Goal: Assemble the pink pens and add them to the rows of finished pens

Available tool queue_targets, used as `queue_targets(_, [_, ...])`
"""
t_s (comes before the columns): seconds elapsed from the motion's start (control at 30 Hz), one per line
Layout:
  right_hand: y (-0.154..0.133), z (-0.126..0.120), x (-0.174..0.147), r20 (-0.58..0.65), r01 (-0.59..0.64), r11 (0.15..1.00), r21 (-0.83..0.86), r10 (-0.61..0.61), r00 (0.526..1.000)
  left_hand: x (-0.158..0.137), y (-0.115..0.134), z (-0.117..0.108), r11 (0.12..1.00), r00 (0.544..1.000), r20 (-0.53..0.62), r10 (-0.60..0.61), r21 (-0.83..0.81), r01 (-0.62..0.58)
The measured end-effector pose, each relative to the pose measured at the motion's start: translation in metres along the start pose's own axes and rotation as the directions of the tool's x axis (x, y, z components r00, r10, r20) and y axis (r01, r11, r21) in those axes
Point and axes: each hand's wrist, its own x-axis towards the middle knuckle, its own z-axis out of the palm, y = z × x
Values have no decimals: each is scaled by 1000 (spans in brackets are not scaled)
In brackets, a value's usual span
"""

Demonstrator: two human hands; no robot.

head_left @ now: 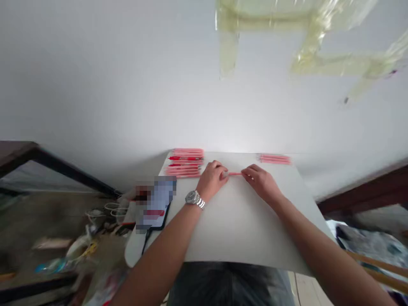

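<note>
Pink pen (235, 174) is btwn the two hands, above the white table (245, 225), approx. mid-width & toward the far side. Long axis runs L–R, abt parallel to the far edge. L hand (213, 178) is at its L end, R hand (260, 182) at its R end; neither is nearer, both touch it. Both hands grasp: L fingers curl in a pinch, R thumb + fingertips pinch the other end. Can't tell if the pen rests on the tabletop or is held just off it.

Looks: thin, straight, pinkish-red, only the mid stretch visible, ends hidden by fingers. Pale bit at L fingertips, unclear if part of pen. Too small/blurry for tip, clip or print.

Around: pen row (185, 173) at far L, mostly pink w/ a couple of redder ones, all lying L–R; smaller pink bundle (274, 159) at far R, same dir. Phone (156, 208), screen pixelated, near L edge w/ dark cable (146, 241). Silver wristwatch (192, 197) on L wrist. White wall (134, 85) behind, yellowish tape (270, 21) upper R.
</note>
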Motion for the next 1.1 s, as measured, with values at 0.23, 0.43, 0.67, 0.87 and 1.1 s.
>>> queue_targets(0.23, [0,-2,0,-25,29,999,-13,-29,999,1,2,2,1000,1000,-11,-3,20,3])
queue_targets(0.43, [-2,-3,2,-44,57,997,-51,-59,997,2,2,1,999,1000,-6,-4,36,4])
queue_targets(0.67, [-1,-1,3,-88,63,997,-32,-66,994,2,3,0,1000,1000,-2,-1,31,2])
queue_targets(0.87, [-3,-4,3,-92,68,997,-40,-71,993,3,4,-1,999,1000,0,-8,46,8])
queue_targets(1.1, [-3,-4,3,-90,49,998,-25,-51,995,2,4,0,999,1000,-1,-8,49,8])
